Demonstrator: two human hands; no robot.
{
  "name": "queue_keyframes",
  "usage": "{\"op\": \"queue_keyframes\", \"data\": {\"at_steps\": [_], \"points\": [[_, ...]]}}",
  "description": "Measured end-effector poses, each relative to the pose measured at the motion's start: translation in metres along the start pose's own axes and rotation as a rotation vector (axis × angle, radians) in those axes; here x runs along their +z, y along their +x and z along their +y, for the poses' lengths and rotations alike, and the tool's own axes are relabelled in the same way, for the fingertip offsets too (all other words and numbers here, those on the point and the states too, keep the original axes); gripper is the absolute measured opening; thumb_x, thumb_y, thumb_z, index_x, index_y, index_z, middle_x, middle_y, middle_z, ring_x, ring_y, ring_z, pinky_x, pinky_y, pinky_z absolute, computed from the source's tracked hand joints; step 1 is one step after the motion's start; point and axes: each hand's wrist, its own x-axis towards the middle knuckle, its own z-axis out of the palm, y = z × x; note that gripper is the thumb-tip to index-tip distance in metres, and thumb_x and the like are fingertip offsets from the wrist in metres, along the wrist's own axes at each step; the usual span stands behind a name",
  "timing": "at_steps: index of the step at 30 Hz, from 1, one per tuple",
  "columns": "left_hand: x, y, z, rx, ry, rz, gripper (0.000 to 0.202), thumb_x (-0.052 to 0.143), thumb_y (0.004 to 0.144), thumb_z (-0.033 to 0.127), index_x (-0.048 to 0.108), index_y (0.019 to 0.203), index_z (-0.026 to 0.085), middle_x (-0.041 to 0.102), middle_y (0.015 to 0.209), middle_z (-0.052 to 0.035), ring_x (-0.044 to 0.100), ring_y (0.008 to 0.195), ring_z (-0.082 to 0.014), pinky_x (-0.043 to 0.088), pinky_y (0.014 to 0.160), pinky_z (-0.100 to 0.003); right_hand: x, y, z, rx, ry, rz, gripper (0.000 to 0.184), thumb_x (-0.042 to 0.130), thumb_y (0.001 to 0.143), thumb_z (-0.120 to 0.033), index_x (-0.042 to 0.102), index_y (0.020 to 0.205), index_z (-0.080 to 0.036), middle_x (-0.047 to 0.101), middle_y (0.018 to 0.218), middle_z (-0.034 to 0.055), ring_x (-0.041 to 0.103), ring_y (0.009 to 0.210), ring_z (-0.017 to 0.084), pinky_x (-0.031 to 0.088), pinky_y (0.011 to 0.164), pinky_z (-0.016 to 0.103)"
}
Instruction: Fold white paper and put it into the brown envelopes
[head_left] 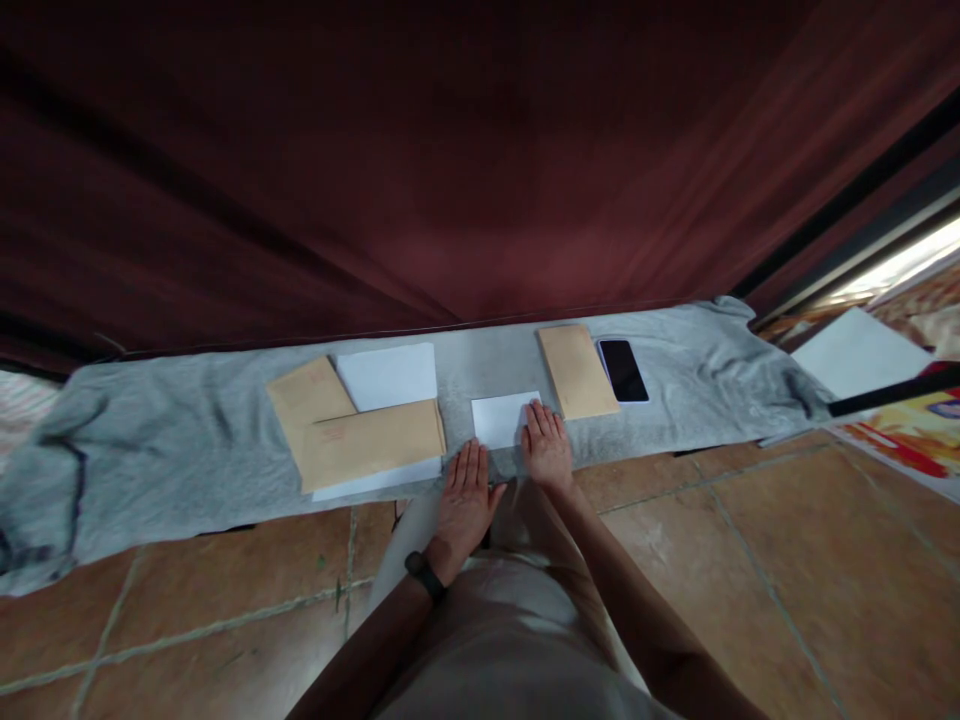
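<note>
A small white sheet of paper [501, 420], perhaps folded, lies on the grey cloth in front of me. My left hand [465, 497] rests flat at its lower left corner, fingers stretched out. Across its right edge lie the fingers of my right hand [547, 445], also flat and extended. To the left, two brown envelopes [375, 442] overlap, with white paper [394, 373] showing behind and beneath them. On the right, another brown envelope [576, 370] lies beside a dark-screened phone [622, 370].
The grey cloth [697, 370] covers a long, narrow surface and has wrinkles at both ends. Behind it hangs a dark red curtain [480, 200]. A white sheet [862, 355] and a colourful printed item [911, 440] are at the far right, near a dark bar. Tiled floor [697, 540] lies below.
</note>
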Motion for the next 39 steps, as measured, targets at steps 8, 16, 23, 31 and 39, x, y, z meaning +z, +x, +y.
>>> {"op": "queue_keyframes", "data": {"at_steps": [8,16,23,31,39], "points": [[-0.001,0.001,-0.002,0.004,-0.014,-0.016,0.067,0.04,0.101,0.043,0.033,0.155,0.004,0.037,0.159,-0.0211,0.029,0.152,-0.0299,0.03,0.123,-0.05,-0.007,-0.02,-0.019,-0.195,0.043,-0.127,0.048,0.038,0.104,-0.026,0.045,0.151,-0.016,0.048,0.154,0.011,0.04,0.146,0.024,0.025,0.123,0.05],[-0.007,0.004,-0.003,0.013,-0.033,-0.025,0.064,0.038,0.102,0.044,0.038,0.152,0.005,0.042,0.157,-0.0211,0.034,0.15,-0.0303,0.032,0.121,-0.049,-0.015,-0.027,-0.018,-0.205,0.022,-0.152,0.048,0.04,0.104,-0.027,0.045,0.151,-0.014,0.048,0.154,0.0123,0.042,0.145,0.023,0.029,0.122,0.046],[-0.008,0.015,-0.007,0.023,-0.062,-0.002,0.054,0.036,0.103,0.038,0.046,0.147,0.009,0.043,0.157,-0.0182,0.036,0.149,-0.029,0.035,0.12,-0.049,-0.025,-0.028,-0.001,-0.152,0.039,-0.155,0.046,0.039,0.104,-0.027,0.049,0.149,-0.017,0.055,0.149,0.0107,0.049,0.138,0.023,0.036,0.116,0.044],[-0.003,0.056,-0.008,0.163,-0.014,-0.052,0.045,0.04,0.097,0.016,0.053,0.14,0.011,0.05,0.152,-0.0181,0.042,0.145,-0.0271,0.035,0.119,-0.046,-0.034,-0.009,0.004,-0.161,0.002,-0.231,0.043,0.043,0.104,-0.033,0.055,0.143,-0.02,0.058,0.145,0.01,0.056,0.123,0.027,0.039,0.105,0.043],[-0.013,0.078,-0.002,0.143,0.012,-0.188,0.053,0.032,0.091,0.006,0.054,0.139,0.015,0.051,0.15,-0.0182,0.048,0.141,-0.0289,0.043,0.111,-0.05,-0.031,0.001,0.014,-0.222,0.029,-0.256,0.042,0.049,0.102,-0.033,0.058,0.14,-0.018,0.06,0.141,0.012,0.056,0.126,0.027,0.042,0.107,0.042]]}}
